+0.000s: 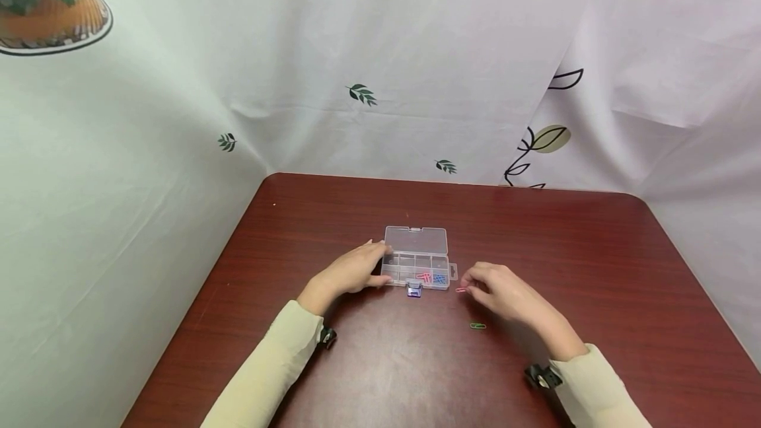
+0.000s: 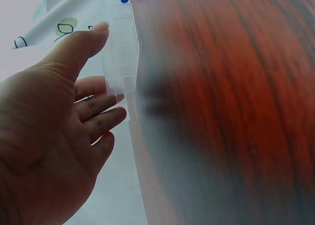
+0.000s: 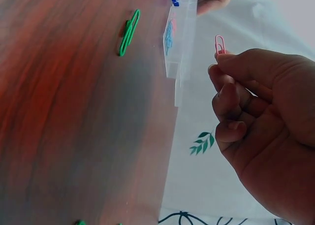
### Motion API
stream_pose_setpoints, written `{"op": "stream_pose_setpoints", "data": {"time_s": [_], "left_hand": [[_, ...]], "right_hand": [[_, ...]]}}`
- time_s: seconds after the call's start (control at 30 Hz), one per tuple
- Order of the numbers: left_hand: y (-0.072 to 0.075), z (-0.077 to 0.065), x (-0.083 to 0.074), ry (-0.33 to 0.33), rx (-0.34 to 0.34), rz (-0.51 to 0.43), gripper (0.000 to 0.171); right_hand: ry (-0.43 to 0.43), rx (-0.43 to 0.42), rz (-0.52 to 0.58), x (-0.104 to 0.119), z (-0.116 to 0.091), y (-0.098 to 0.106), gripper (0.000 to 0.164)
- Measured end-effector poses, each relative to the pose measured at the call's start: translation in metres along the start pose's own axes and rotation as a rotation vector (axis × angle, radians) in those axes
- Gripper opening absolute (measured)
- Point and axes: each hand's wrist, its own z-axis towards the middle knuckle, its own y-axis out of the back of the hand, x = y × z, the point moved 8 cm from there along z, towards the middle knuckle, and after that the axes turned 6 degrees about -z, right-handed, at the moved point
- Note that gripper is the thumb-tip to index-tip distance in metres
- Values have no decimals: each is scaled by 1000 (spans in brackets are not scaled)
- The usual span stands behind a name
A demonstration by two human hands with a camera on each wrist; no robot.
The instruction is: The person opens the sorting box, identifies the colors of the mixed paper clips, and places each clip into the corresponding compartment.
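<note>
A clear plastic compartment box [image 1: 399, 271] stands on the table with its lid [image 1: 416, 241] raised at the back. My left hand [image 1: 355, 268] grips its left end, the thumb at the front side and the fingers behind, as the left wrist view shows too. Pink paper clips [image 1: 424, 277] and blue paper clips [image 1: 439, 279] lie in separate front compartments toward the right. Just right of the box, above the table, my right hand [image 1: 502, 289] pinches a pink paper clip [image 3: 220, 44] between thumb and index finger, its looped end sticking out.
A green paper clip [image 1: 477, 326] lies on the brown table [image 1: 404, 375], in front of the right hand. The blue-purple latch [image 1: 414, 290] hangs off the box's front, and a clear hanging tab [image 1: 454, 272] juts from its right end. White patterned cloth [image 1: 416, 131] rises behind the table.
</note>
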Motion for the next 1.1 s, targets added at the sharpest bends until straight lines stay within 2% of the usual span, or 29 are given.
{"op": "stream_pose_setpoints", "data": {"time_s": [0.43,0.73,0.97,1.1], "left_hand": [[0,1,1,5,0,-6,54],[0,0,0,7,3,-6,53],[0,0,1,5,2,-9,53],[-1,0,1,3,3,-4,53]], "right_hand": [[-1,5,7,7,20,-5,8],[36,-3,16,12,32,-8,11],[7,12,35,13,40,-11,8],[20,4,39,16,45,-11,7]]}}
